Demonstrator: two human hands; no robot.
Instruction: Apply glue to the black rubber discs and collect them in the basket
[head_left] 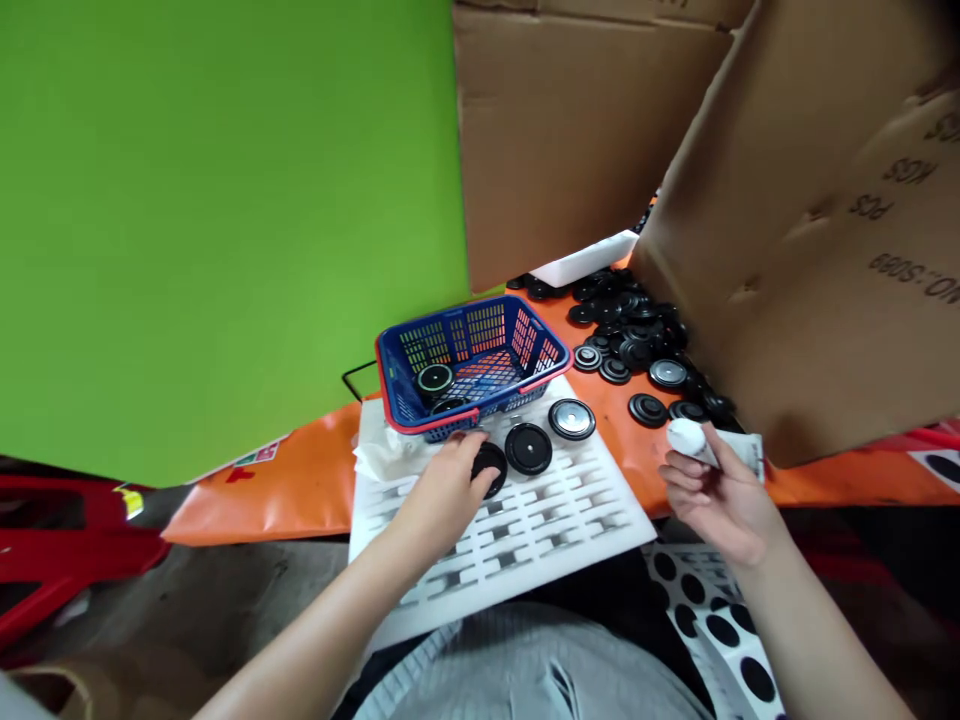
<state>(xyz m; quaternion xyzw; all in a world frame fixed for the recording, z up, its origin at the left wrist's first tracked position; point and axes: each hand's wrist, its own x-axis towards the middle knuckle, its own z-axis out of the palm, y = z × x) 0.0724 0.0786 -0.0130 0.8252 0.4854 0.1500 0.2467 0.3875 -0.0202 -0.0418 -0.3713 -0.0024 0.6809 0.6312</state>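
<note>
White board (570,559) under three black-rimmed discs (529,449): left hand (459,477) around one, right hand (724,500) around one white item (685,437)

Big bright green panel (225,200) pretty much owns the upper left, and brown cardboard (817,230) with upside-down print takes up the upper right. The tabletop (300,490) is shiny orange, plus some red framework (75,545) and dull gray floor (247,590) lower left.

Discs (529,449) on board (619,520), right before basket (491,408).
</note>
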